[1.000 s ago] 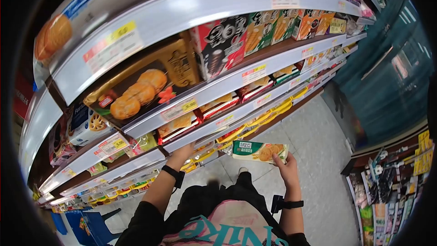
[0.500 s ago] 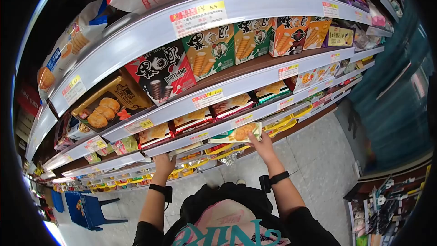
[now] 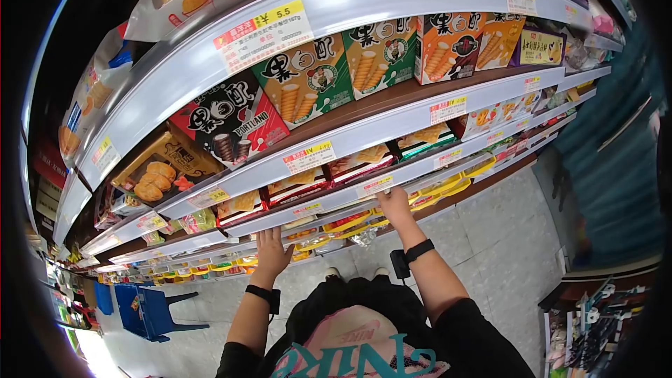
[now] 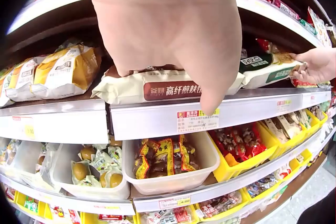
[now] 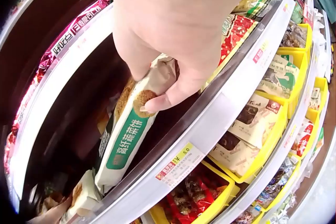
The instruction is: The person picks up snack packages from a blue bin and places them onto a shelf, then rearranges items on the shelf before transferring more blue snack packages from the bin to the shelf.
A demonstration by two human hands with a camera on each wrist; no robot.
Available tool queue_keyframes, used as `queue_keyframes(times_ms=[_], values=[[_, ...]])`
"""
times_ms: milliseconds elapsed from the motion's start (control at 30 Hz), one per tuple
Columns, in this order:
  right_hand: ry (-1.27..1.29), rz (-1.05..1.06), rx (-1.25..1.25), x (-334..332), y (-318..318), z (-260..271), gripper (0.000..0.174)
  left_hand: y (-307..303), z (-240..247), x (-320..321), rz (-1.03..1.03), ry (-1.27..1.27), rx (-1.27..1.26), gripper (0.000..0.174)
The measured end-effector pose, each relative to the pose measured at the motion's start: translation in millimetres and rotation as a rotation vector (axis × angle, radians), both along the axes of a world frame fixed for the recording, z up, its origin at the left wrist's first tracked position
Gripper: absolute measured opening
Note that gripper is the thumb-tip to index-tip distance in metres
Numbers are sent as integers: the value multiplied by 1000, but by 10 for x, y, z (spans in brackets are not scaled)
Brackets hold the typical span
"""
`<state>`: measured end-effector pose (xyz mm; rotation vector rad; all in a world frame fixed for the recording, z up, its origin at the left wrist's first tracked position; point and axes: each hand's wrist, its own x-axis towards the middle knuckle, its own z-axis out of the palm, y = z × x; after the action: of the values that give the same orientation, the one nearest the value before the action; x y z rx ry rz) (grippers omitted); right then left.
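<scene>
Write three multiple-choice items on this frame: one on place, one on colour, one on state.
1. Where is the pack that the right hand holds?
A. on the floor
B. on a shelf
C. on a chair

2. What colour is the pack's label band?
A. green
B. purple
C. blue

3. How is the right hand?
A. flat and open
B. curled, holding nothing
C. pinching the pack's end

Key:
1 B, the pack lies behind the shelf's price rail.
2 A, the band with white lettering is green.
3 C, thumb and fingers close on the pack's end.
</scene>
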<state>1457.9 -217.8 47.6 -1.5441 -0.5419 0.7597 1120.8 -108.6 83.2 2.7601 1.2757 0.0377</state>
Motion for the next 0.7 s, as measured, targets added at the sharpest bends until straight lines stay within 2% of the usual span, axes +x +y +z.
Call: queue_keyframes(times_ms=[67, 100, 167, 300, 400, 467, 567, 700], values=[[-429, 114, -257, 34, -1, 30, 37, 6, -3, -13, -6, -3, -11, 90], [-417, 107, -260, 1, -7, 67, 37, 16, -29, -24, -10, 6, -4, 91], [-666, 28, -390, -81, -32, 261, 36, -8, 29, 13, -5, 19, 1, 88], [-709, 23, -447, -202, -85, 407, 30, 5, 25, 4, -23, 32, 11, 86], [-832, -58, -297, -308, -190, 363, 25, -6, 62, 21, 9, 62, -28, 86], [-905, 175, -262, -344, -259, 284, 29, 3, 30, -2, 5, 70, -10, 85], [-969, 208, -241, -359, -327, 177, 36, 1, 31, 31, -5, 79, -3, 85], [-951, 248, -254, -310, -355, 256, 41, 1, 15, 21, -7, 74, -7, 93]])
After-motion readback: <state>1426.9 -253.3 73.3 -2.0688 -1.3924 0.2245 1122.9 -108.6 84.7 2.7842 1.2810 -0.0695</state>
